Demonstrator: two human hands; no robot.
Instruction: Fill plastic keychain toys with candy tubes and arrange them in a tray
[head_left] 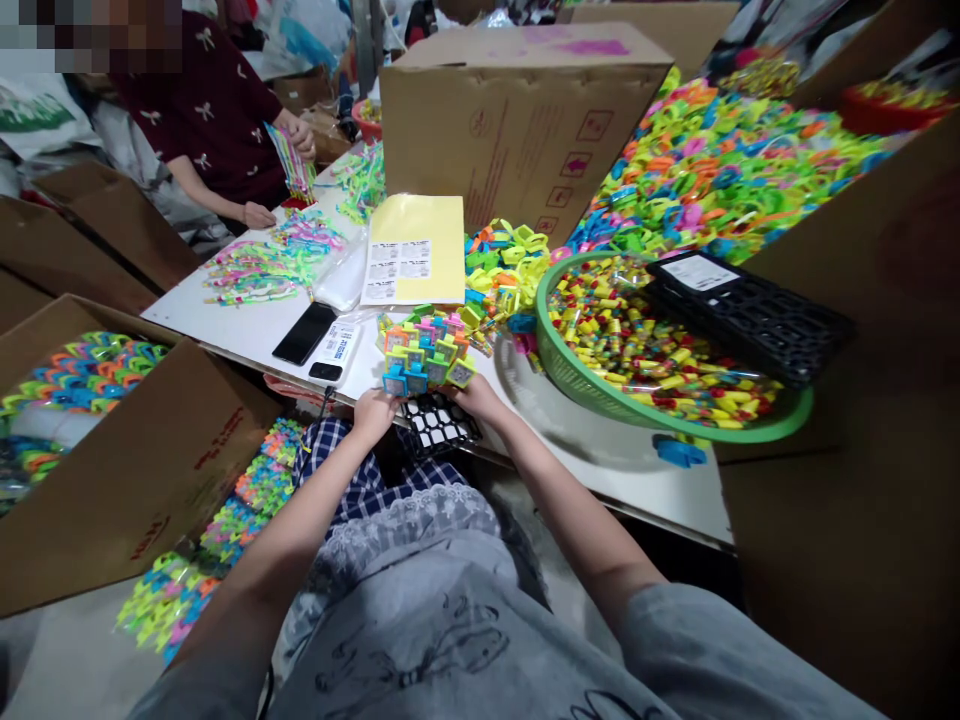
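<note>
My left hand and my right hand both grip the near edge of a black grid tray at the table's front edge. The tray's far part is filled with several small colourful square plastic toys standing in its slots. The near slots of the tray show white and bare. A green basket full of small yellow and red pieces stands just right of my right hand. Another black grid tray lies across that basket.
A yellow label sheet, a black phone and a white phone lie on the white table. Cardboard boxes of colourful plastic parts surround it. Another person works at the far left corner.
</note>
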